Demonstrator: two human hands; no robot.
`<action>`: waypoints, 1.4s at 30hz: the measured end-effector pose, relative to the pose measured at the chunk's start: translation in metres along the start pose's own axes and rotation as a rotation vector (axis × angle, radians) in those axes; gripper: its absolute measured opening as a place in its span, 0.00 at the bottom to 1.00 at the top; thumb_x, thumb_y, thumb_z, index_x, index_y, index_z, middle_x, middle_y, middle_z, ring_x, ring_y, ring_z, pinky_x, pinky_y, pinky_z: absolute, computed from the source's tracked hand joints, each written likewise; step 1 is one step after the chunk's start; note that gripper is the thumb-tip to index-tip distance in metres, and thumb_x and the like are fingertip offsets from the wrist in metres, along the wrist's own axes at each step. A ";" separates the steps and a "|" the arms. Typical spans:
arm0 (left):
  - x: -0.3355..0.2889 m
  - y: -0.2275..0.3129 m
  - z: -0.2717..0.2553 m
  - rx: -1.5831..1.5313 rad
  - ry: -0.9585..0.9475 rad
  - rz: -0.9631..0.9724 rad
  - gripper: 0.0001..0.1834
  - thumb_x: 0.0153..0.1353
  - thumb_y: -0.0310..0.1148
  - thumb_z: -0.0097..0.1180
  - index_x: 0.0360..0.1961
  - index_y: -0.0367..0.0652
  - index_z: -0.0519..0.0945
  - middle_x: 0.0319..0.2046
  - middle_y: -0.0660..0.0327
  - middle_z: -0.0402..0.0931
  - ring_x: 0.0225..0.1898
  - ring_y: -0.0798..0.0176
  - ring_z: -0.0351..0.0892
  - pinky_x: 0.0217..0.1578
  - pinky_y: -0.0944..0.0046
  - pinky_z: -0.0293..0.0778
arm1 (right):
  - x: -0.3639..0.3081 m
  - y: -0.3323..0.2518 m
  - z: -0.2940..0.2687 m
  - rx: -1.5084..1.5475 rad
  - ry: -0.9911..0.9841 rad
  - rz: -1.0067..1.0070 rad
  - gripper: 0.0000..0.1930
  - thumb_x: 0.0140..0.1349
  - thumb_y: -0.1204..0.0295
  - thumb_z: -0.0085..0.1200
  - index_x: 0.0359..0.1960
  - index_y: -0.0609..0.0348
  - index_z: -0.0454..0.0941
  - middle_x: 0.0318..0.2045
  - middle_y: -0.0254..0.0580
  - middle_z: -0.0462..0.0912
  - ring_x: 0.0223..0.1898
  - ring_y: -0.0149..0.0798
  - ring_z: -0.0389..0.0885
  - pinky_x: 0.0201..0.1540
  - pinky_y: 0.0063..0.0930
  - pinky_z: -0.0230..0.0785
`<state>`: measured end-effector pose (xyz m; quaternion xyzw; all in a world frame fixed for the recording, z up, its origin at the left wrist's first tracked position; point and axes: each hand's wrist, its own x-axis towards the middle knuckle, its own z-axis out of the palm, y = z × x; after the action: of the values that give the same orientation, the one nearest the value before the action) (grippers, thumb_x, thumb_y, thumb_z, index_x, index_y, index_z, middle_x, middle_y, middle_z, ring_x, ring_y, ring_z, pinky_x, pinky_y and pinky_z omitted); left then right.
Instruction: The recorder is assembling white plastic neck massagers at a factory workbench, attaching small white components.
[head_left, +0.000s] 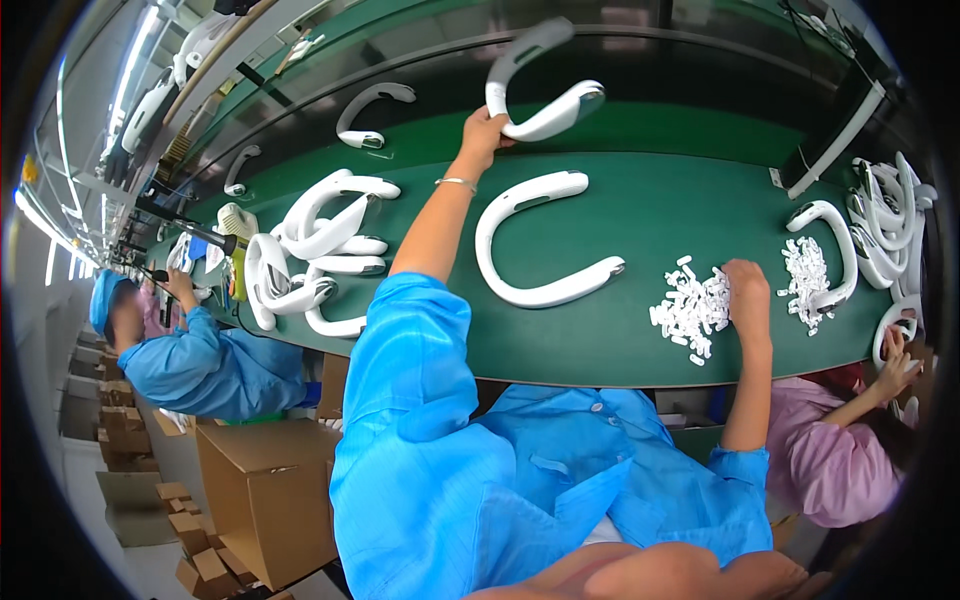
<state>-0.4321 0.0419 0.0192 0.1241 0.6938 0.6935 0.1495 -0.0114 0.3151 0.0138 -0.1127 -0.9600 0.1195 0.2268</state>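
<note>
My left hand [484, 137] is stretched out over the far side of the green bench, closed around the curve of a white neck fan [548, 122]. One arm of that fan is smeared by motion. Nearer me, a second white neck fan [493, 262] lies flat on the green surface, its opening turned to the right. At the right, my right hand [748, 290] is curled beside a loose pile of small white plastic pieces [692, 308]. Its fingertips are hidden, so what it holds does not show. Another heap of small white pieces [806, 272] lies farther right.
Several white neck fans [320, 230] are stacked at the left, more [885, 225] at the far right. A single neck fan [838, 235] stands by the right heap. Others [375, 105] lie beyond the bench's far strip. Co-workers sit on both sides; cardboard boxes [265, 490] stand lower left.
</note>
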 end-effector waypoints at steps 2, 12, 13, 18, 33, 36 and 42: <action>-0.014 0.017 0.002 -0.040 -0.030 0.014 0.16 0.59 0.30 0.49 0.47 0.36 0.71 0.33 0.58 0.76 0.30 0.65 0.77 0.28 0.66 0.76 | 0.004 -0.004 -0.003 0.108 0.079 0.060 0.06 0.50 0.82 0.51 0.30 0.67 0.79 0.35 0.50 0.80 0.37 0.50 0.78 0.40 0.35 0.71; -0.147 0.080 0.064 -0.356 -0.302 -0.203 0.15 0.65 0.33 0.44 0.47 0.31 0.67 0.38 0.48 0.76 0.34 0.54 0.80 0.34 0.56 0.80 | 0.007 -0.019 -0.023 1.011 0.209 0.675 0.07 0.57 0.77 0.54 0.33 0.70 0.79 0.29 0.42 0.81 0.29 0.29 0.78 0.33 0.18 0.73; -0.150 0.068 0.068 -0.470 -0.371 -0.209 0.17 0.64 0.34 0.48 0.47 0.31 0.67 0.39 0.46 0.76 0.34 0.54 0.80 0.33 0.58 0.80 | 0.009 -0.024 -0.024 1.165 0.232 0.695 0.07 0.57 0.78 0.54 0.35 0.71 0.78 0.31 0.43 0.81 0.30 0.31 0.79 0.35 0.19 0.74; -0.177 0.054 0.099 -0.759 -0.497 -0.359 0.17 0.61 0.33 0.54 0.45 0.30 0.68 0.43 0.37 0.73 0.35 0.53 0.81 0.33 0.66 0.84 | 0.012 -0.055 -0.038 1.616 0.164 0.649 0.10 0.57 0.79 0.54 0.39 0.73 0.76 0.36 0.48 0.80 0.36 0.36 0.81 0.41 0.22 0.76; -0.261 0.045 0.145 -0.281 -0.560 -0.307 0.16 0.70 0.42 0.34 0.51 0.42 0.62 0.36 0.51 0.75 0.28 0.59 0.80 0.25 0.59 0.80 | -0.001 -0.103 -0.035 1.552 0.108 0.531 0.05 0.59 0.76 0.53 0.35 0.64 0.78 0.24 0.37 0.79 0.20 0.23 0.75 0.23 0.13 0.70; -0.278 0.050 0.158 -0.279 -0.604 -0.337 0.16 0.70 0.39 0.32 0.53 0.43 0.61 0.33 0.52 0.75 0.25 0.60 0.78 0.23 0.61 0.80 | -0.007 -0.107 -0.030 1.528 0.061 0.460 0.06 0.59 0.76 0.53 0.35 0.65 0.78 0.23 0.36 0.79 0.22 0.23 0.76 0.25 0.14 0.71; -0.293 0.047 0.159 -0.404 -0.747 -0.337 0.19 0.64 0.27 0.42 0.55 0.40 0.57 0.37 0.55 0.71 0.33 0.62 0.78 0.31 0.61 0.80 | -0.016 -0.117 -0.038 1.502 0.011 0.437 0.07 0.59 0.79 0.51 0.37 0.68 0.77 0.25 0.39 0.79 0.25 0.27 0.78 0.30 0.19 0.75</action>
<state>-0.1022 0.0779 0.0774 0.2194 0.4535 0.6887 0.5214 0.0008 0.2069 0.0736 -0.1159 -0.5767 0.7786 0.2185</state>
